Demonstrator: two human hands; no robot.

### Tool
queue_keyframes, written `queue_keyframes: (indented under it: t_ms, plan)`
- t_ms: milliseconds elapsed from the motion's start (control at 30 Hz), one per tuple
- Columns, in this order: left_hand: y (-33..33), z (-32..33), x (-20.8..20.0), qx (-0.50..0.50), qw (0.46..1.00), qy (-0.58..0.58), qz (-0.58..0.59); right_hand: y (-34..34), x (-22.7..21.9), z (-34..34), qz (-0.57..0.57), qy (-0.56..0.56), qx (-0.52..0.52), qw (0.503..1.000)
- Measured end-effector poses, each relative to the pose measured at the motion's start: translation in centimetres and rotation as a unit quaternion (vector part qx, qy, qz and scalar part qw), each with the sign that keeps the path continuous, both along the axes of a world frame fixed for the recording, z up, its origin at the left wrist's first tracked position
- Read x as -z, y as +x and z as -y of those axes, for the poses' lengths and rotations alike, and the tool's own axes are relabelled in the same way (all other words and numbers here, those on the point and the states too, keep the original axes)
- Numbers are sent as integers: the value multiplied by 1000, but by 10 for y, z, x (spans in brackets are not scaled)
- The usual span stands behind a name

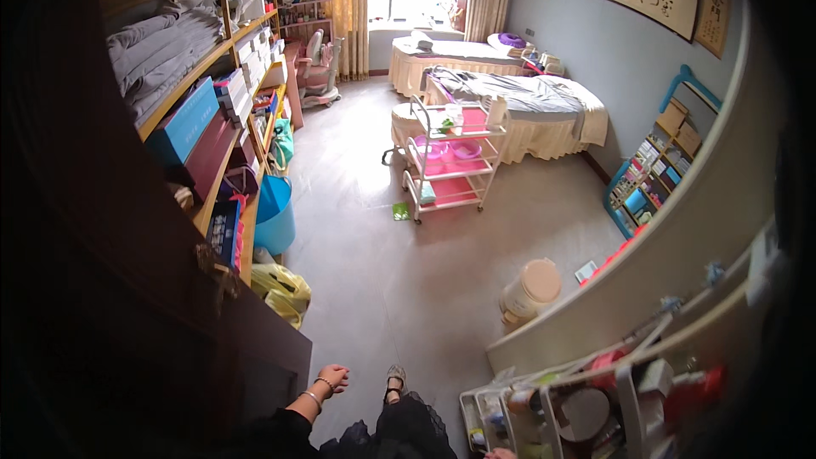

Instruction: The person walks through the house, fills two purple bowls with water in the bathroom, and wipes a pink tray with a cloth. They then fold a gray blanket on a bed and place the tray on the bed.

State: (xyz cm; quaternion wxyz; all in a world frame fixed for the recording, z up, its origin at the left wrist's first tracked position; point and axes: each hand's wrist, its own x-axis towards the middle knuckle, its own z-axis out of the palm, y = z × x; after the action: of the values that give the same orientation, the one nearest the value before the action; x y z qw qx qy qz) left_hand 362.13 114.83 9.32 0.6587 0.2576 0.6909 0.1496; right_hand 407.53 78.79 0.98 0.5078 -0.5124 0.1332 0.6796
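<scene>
My left hand [335, 377] hangs in the air beside the dark door [263, 336], with a bracelet at its wrist. Its fingers are loosely bent and nothing shows in them. Only a sliver of my right hand [500, 454] comes in at the lower edge, next to a white multi-tier rack [470, 412] crowded with bottles and jars. The fingers of that hand are hidden. Between the two hands, my shoe [395, 376] steps on the grey floor below dark clothing.
Wooden shelves [183, 83] with folded cloth and boxes line the left, above a blue bucket [274, 214] and a yellow bag [282, 289]. A white trolley with pink shelves [453, 195] stands mid-room before two beds [535, 132]. A beige bin [534, 287] and leaning mirror [659, 157] are right.
</scene>
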Motion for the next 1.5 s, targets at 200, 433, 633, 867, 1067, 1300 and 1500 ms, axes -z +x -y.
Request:
queue_keyframes:
  t_ms: [200, 433, 633, 867, 1067, 1300, 1500]
  plan:
    - [-3, -134, -25, -16, 999, -17, 29, 50, -25, -286, 185, 15, -226, 956]
    - [-99, -174, 47, -152, 956, -248, -31, -66, -126, -670, 260, 205, -282, 900]
    - [-156, -213, 132, -140, 931, -337, -13, -150, -241, -886, 260, 260, -292, 883]
    - [-188, -416, 108, -92, 965, -242, -45, -132, -256, -1026, 199, 205, -188, 940]
    - [-168, -670, 7, -104, 990, -83, -48, -109, -258, -1110, 95, 212, -41, 972]
    - [-40, -883, -62, 35, 996, 46, 69, -86, -199, -1244, -27, 208, 148, 967]
    - [3, -977, -84, 125, 989, -17, 75, -96, -193, -1364, -84, 144, 303, 938]
